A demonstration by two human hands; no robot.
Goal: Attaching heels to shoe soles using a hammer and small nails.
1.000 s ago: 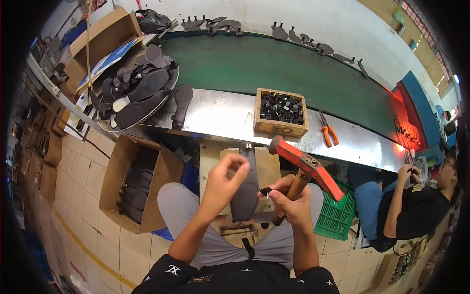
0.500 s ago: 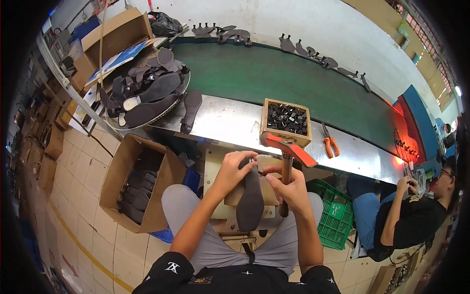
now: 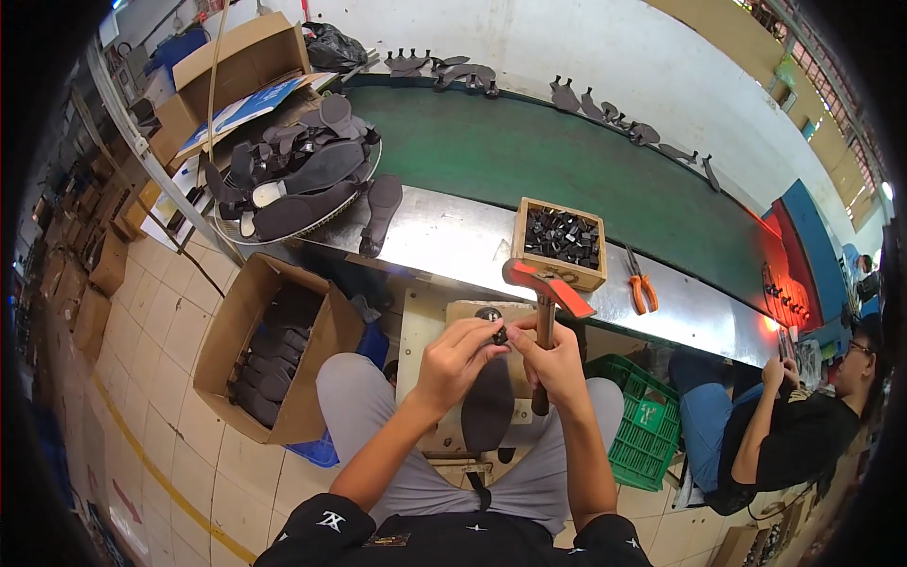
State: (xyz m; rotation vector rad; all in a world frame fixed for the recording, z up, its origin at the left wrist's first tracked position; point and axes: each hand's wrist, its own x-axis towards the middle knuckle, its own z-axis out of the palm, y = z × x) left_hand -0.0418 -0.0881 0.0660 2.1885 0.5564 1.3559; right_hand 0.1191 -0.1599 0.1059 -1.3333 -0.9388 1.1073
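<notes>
My left hand (image 3: 455,361) pinches a small black piece (image 3: 498,333) at the top end of a dark shoe insole (image 3: 487,404) that stands on a wooden work block (image 3: 430,326) between my knees. My right hand (image 3: 556,360) grips the wooden handle of a hammer with a red head (image 3: 546,285), held upright just above the insole; its thumb and forefinger also touch the small black piece. Both hands meet over the insole's top end.
A wooden box of small black parts (image 3: 561,240) and orange pliers (image 3: 641,285) lie on the steel ledge beside a green conveyor belt (image 3: 557,161). A round tray of soles (image 3: 298,184), a cardboard box of soles (image 3: 269,354), a green crate (image 3: 650,430). Another person (image 3: 784,430) sits at right.
My hands have closed together over the insole's top end. The hammer, tilted a second ago, now stands upright with its red head lifted above my right hand.
</notes>
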